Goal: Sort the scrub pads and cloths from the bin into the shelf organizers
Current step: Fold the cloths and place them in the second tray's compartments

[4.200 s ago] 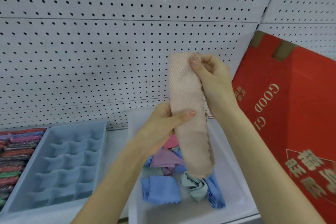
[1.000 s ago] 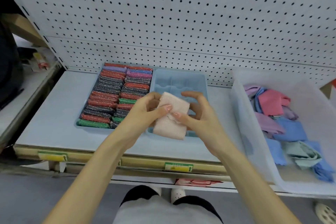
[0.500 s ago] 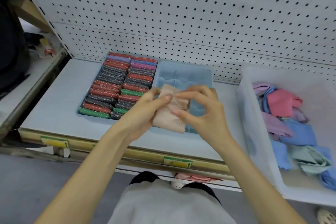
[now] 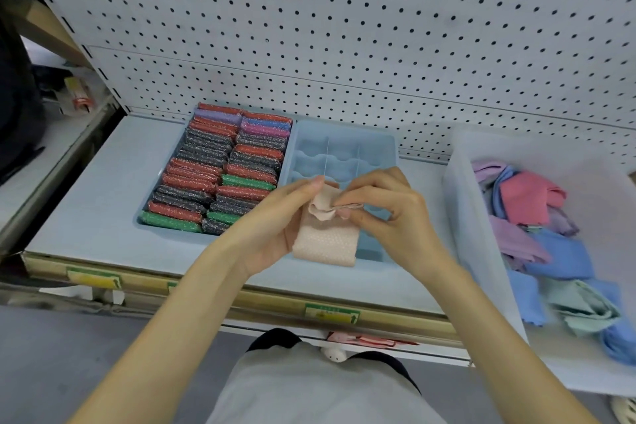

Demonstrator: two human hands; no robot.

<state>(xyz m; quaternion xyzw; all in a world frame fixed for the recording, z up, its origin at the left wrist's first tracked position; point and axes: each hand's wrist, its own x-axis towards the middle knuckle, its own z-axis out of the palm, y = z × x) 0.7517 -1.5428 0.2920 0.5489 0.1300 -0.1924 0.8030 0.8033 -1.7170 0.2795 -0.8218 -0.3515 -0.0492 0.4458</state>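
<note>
Both hands pinch one folded beige cloth: the left hand grips its side, the right hand its top edge. Behind them lies the empty blue divided organizer; left, the scrub pads; right, the white bin of cloths.

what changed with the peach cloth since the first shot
The peach cloth went from held up long above the bin to folded short over the empty organizer. The right hand now pinches its top end, curling it over; the left hand grips its side. Both hands kept hold throughout. The pads and the bin's other cloths stayed put.
</note>
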